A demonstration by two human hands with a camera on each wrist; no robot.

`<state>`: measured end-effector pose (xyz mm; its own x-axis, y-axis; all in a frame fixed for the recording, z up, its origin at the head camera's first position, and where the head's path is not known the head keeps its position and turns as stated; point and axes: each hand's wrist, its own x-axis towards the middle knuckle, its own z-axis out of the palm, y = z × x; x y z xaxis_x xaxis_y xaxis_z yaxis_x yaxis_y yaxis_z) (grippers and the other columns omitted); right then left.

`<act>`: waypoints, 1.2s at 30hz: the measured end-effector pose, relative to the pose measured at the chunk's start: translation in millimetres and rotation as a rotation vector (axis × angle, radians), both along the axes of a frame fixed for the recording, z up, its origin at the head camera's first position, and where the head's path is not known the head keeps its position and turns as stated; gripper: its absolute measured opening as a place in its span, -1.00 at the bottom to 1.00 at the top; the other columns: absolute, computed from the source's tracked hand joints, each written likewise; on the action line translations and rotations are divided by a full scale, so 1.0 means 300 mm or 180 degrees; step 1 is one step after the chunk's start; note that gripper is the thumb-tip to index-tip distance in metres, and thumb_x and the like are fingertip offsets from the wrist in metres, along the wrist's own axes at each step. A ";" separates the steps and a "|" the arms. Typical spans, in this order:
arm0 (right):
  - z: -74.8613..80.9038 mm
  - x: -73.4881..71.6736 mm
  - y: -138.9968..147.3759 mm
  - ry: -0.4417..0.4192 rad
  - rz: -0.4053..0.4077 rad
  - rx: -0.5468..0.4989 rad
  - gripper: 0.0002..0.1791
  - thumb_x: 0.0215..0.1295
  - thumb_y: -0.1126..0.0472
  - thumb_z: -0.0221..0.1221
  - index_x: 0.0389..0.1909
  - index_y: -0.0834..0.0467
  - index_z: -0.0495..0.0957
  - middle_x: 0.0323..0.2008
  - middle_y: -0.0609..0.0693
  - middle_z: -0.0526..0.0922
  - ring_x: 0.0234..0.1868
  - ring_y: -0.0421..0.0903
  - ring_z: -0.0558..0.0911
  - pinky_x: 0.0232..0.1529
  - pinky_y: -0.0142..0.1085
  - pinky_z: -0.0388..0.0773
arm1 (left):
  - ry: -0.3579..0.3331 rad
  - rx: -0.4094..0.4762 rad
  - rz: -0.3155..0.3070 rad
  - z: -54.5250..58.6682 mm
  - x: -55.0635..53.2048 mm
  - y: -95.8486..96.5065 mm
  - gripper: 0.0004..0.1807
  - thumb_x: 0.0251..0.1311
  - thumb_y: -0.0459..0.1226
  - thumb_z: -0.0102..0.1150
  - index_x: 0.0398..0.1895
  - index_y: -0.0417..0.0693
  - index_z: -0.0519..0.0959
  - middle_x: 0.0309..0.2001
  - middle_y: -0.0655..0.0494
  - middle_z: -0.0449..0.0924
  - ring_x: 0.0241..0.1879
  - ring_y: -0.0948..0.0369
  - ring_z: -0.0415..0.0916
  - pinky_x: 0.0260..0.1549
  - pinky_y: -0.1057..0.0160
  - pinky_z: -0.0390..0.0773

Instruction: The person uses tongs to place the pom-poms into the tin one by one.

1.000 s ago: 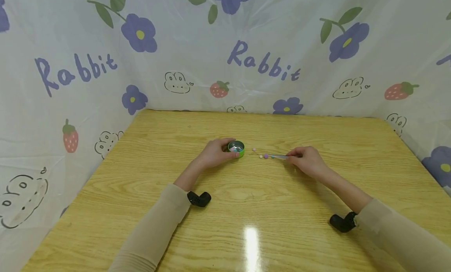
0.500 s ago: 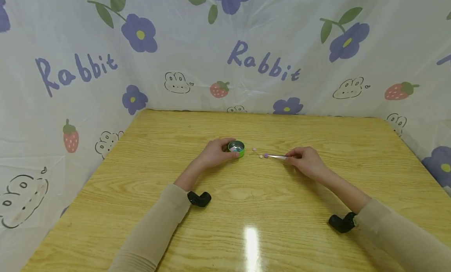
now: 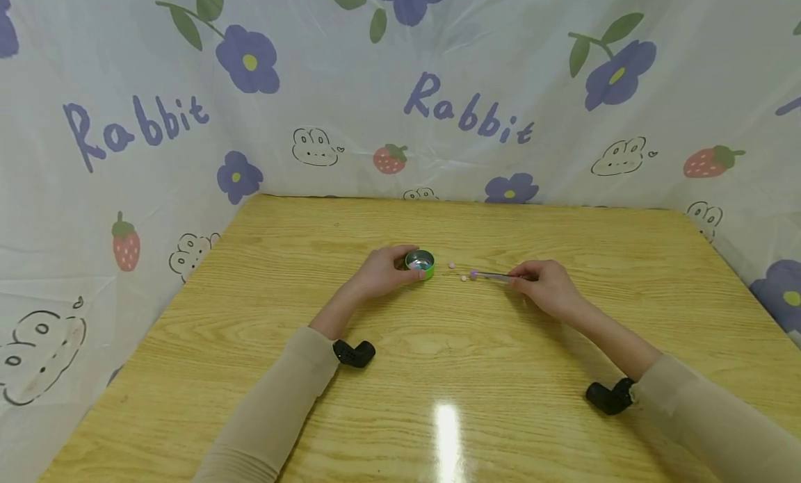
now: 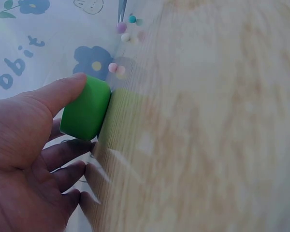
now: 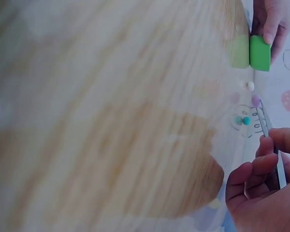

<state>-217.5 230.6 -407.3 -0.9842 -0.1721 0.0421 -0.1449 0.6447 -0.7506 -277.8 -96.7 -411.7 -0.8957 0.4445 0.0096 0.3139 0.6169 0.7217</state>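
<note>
My left hand (image 3: pixel 382 271) holds a small round green tin (image 3: pixel 427 274) upright on the table, thumb on the near side. Inside the tin are small pink and teal bits, too small to tell apart. My right hand (image 3: pixel 547 285) pinches a pair of metal tweezers (image 3: pixel 497 276) pointing left. At the tweezers' tips is a purple bead (image 5: pixel 255 100), a little above the tabletop. A teal bead (image 5: pixel 246 121) lies on the table below the tweezers. A white bead (image 4: pixel 125 37) and a pink bead (image 4: pixel 113 67) lie between tin and tweezers.
The wooden table (image 3: pixel 400 358) has a glossy surface that reflects light. A patterned white curtain (image 3: pixel 350 87) hangs behind and beside it. A black wrist camera (image 3: pixel 354 354) sits at my left sleeve, and another black camera (image 3: pixel 610 396) at my right.
The tweezers have come onto the purple bead, which has risen slightly from where it lay. My left hand and the tin have stayed in place.
</note>
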 end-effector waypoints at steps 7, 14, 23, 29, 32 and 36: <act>0.004 0.000 -0.005 0.0036 -0.0016 -0.0018 -0.78 0.44 0.31 0.23 -0.03 0.36 0.70 -0.31 0.12 0.73 -0.38 -0.03 0.59 -0.41 -0.24 0.48 | -0.0010 -0.0017 0.0001 0.002 0.002 0.001 -0.27 0.33 -0.06 0.38 0.50 -0.10 0.40 0.28 -0.15 0.54 0.29 -0.04 0.46 0.24 0.00 0.45; 0.006 -0.004 -0.017 0.0082 -0.0047 -0.0033 -0.77 0.44 0.31 0.23 -0.02 0.36 0.69 -0.22 0.14 0.73 -0.30 -0.07 0.58 -0.32 -0.27 0.50 | -0.0005 -0.0013 -0.0002 0.006 0.008 0.001 -0.27 0.33 -0.06 0.38 0.50 -0.11 0.40 0.29 -0.15 0.54 0.29 -0.04 0.46 0.24 -0.01 0.45; 0.017 -0.015 -0.050 0.0149 0.0034 -0.0190 -0.78 0.45 0.34 0.21 -0.02 0.40 0.68 -0.25 0.22 0.73 -0.27 0.02 0.65 -0.32 -0.28 0.51 | -0.0029 -0.0002 0.0000 0.005 0.008 0.000 -0.27 0.34 -0.07 0.38 0.50 -0.13 0.39 0.29 -0.15 0.53 0.28 -0.03 0.46 0.23 0.01 0.45; 0.023 -0.026 -0.066 0.0101 0.0049 -0.0229 -0.78 0.46 0.33 0.21 -0.02 0.39 0.68 -0.24 0.24 0.73 -0.29 0.05 0.62 -0.35 -0.26 0.48 | -0.0006 -0.0005 -0.0012 0.001 0.004 -0.001 -0.26 0.33 -0.06 0.38 0.49 -0.13 0.39 0.28 -0.14 0.54 0.28 -0.03 0.47 0.23 0.01 0.45; 0.027 -0.031 -0.073 0.0107 0.0051 -0.0236 -0.78 0.46 0.33 0.22 -0.02 0.39 0.68 -0.26 0.24 0.72 -0.33 0.01 0.59 -0.39 -0.28 0.43 | -0.0003 -0.0007 -0.0018 -0.003 -0.001 -0.001 -0.26 0.33 -0.06 0.38 0.50 -0.13 0.39 0.28 -0.14 0.54 0.27 -0.02 0.47 0.23 0.02 0.46; 0.032 -0.035 -0.088 0.0119 0.0064 -0.0258 -0.78 0.46 0.34 0.21 -0.03 0.39 0.68 -0.29 0.25 0.70 -0.36 -0.01 0.56 -0.41 -0.30 0.41 | -0.0028 -0.0004 -0.0019 -0.005 -0.004 -0.001 -0.26 0.32 -0.06 0.39 0.50 -0.12 0.39 0.28 -0.13 0.54 0.27 -0.01 0.48 0.22 0.03 0.47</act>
<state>-227.9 204.2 -397.6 -0.9780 -0.1864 0.0934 -0.1862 0.5786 -0.7941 -278.8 -97.0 -413.2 -0.8930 0.4500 0.0012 0.3114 0.6159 0.7236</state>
